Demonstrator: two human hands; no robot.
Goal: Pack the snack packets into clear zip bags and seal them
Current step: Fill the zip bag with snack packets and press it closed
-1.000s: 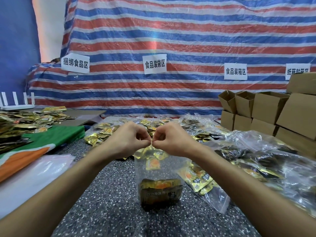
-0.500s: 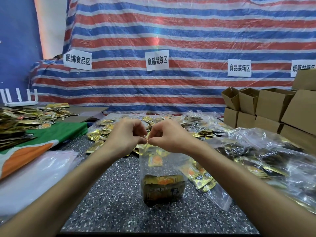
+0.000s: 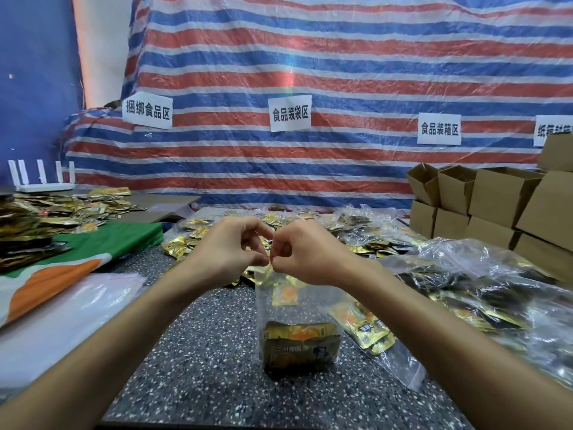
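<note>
Above the table (image 3: 201,352), left hand (image 3: 229,252) and right hand (image 3: 307,256) meet, each pinching the top of the bag (image 3: 310,308), which stands upright with packets (image 3: 299,346) at its bottom. Misaligned zip tracks would likely leave a gap; slack film could skew the seal.
</note>
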